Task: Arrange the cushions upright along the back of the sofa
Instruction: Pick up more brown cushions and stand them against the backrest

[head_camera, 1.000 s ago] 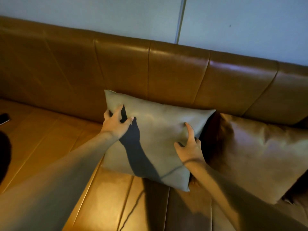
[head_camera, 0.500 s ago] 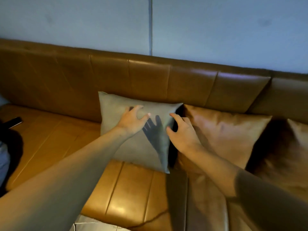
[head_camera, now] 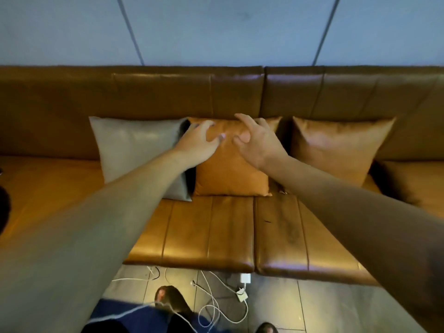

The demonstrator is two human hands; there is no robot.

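Three cushions stand upright against the backrest of the brown leather sofa. A grey cushion is on the left, an orange cushion in the middle, and a second orange cushion on the right. My left hand hovers in front of the middle cushion's upper left part, fingers spread and curled, holding nothing. My right hand is in front of its upper right part, fingers apart. Whether either hand touches the cushion I cannot tell.
White cables and a white charger lie on the tiled floor below the seat's front edge. My feet show at the bottom. A dark shape sits at the left edge. A grey panelled wall rises behind the sofa.
Both hands have left the grey cushion, which now stands upright, and have shifted right to the middle orange cushion. The view has pulled back, showing the seat front and floor.
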